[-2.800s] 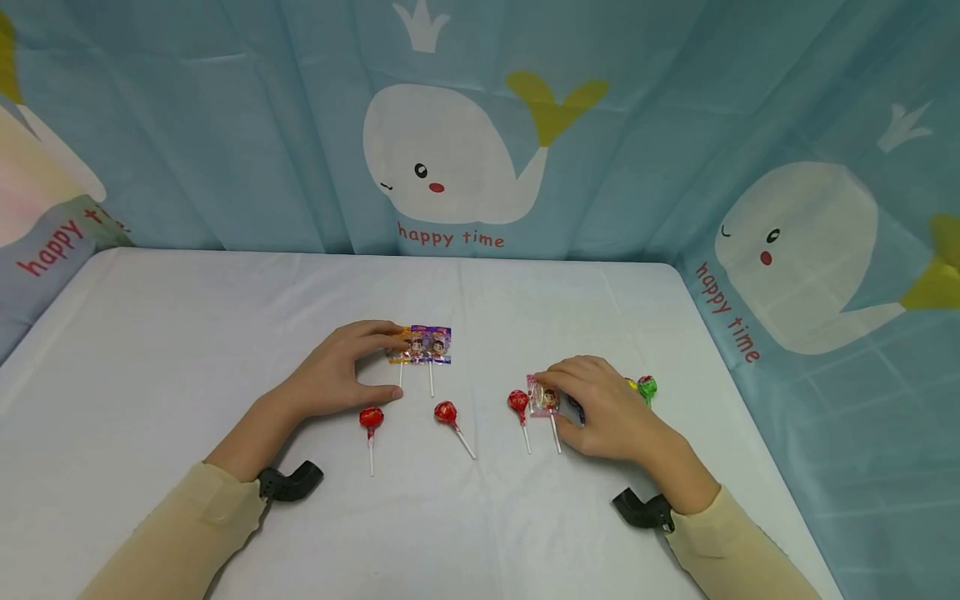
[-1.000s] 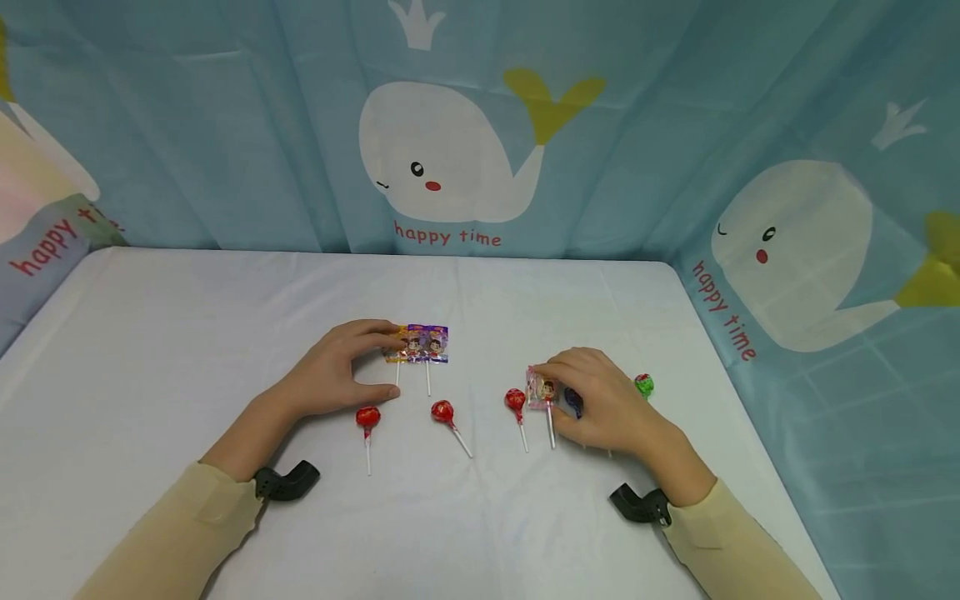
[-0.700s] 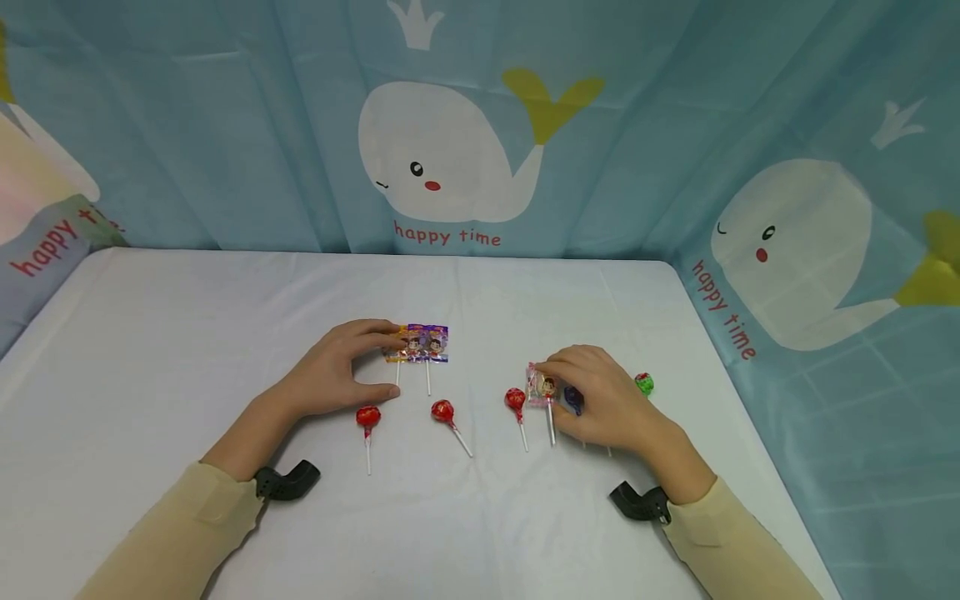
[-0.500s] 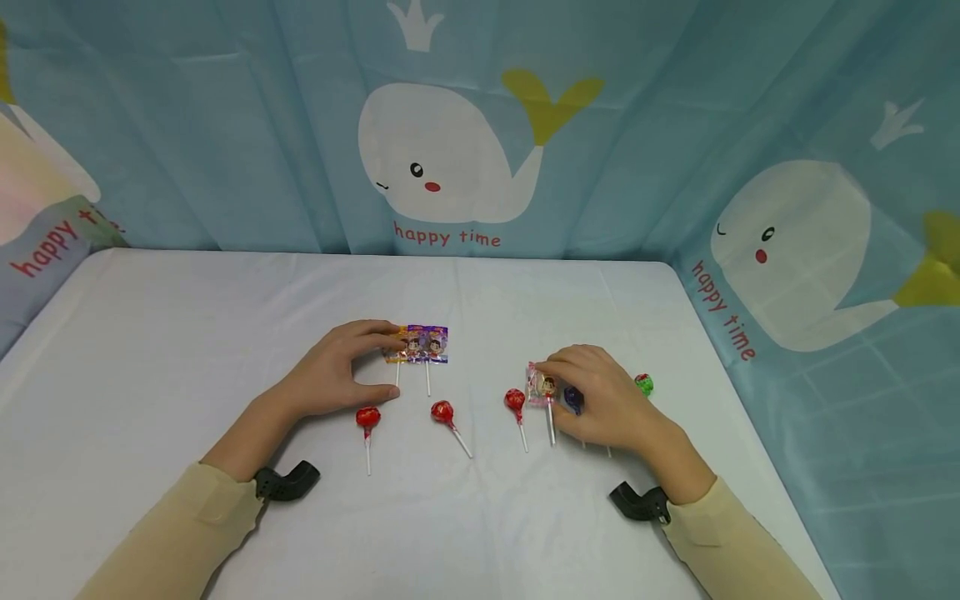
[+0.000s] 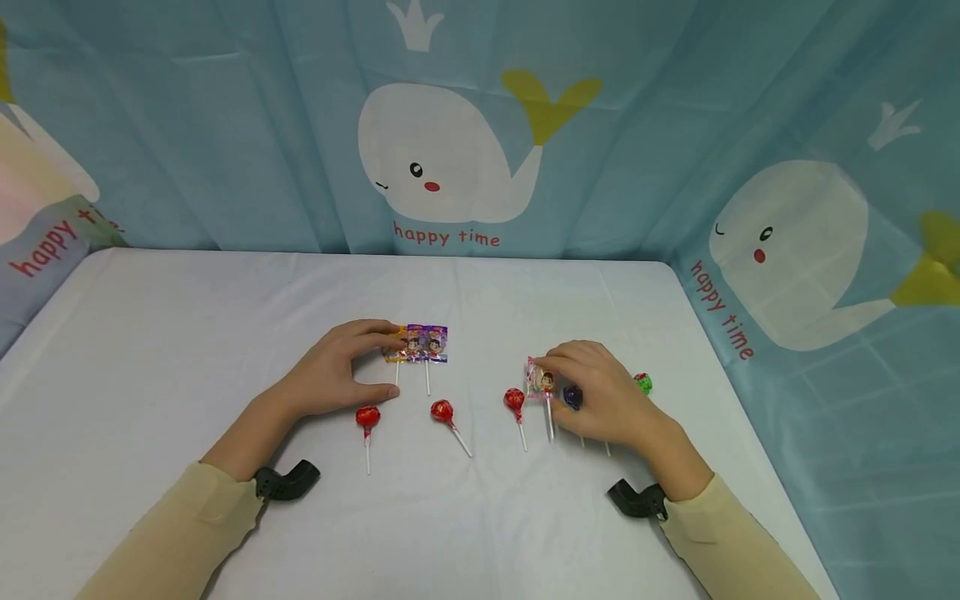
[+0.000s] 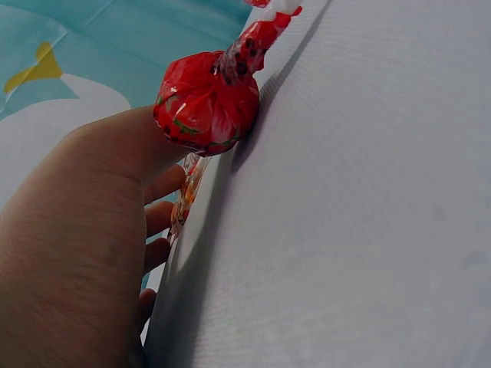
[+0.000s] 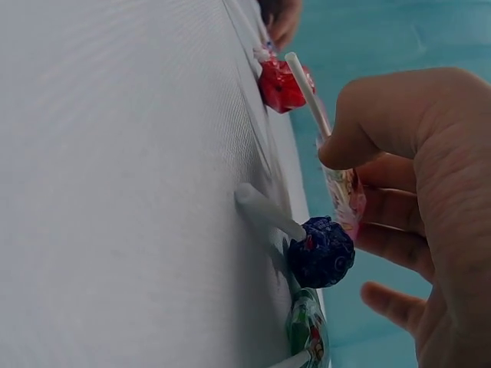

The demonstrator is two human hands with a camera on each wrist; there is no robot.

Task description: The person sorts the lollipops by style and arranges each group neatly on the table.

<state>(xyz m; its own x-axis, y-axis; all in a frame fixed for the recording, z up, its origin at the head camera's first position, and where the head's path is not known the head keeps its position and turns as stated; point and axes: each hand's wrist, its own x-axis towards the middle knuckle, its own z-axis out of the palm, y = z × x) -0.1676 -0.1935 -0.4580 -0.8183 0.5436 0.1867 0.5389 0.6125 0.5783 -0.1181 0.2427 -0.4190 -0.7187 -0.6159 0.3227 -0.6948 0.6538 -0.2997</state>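
In the head view my left hand (image 5: 337, 367) rests by a yellow-wrapped lollipop (image 5: 397, 354), fingertips on its wrapper and thumb beside its stick. A purple-wrapped lollipop (image 5: 428, 343) lies against that one on the right. My right hand (image 5: 600, 392) pinches a pink-wrapped lollipop (image 5: 542, 381); the right wrist view shows the thumb on its white stick (image 7: 308, 96) and the other fingers behind the wrapper. Under this hand lies a dark blue lollipop (image 7: 322, 253). Left of the pink one is a red lollipop (image 5: 514, 400).
Two more red lollipops, one near my left thumb (image 5: 367, 418) and another (image 5: 442, 412) in the middle, lie on the white tablecloth (image 5: 465, 525). A green lollipop (image 5: 643, 383) shows beyond my right hand. A blue whale-print curtain (image 5: 645, 92) hangs behind the table.
My right hand has shifted slightly away from me with the pink-wrapped lollipop, showing more of the dark blue one. A yellow lollipop beside the green one is now hidden. My left hand stays put.
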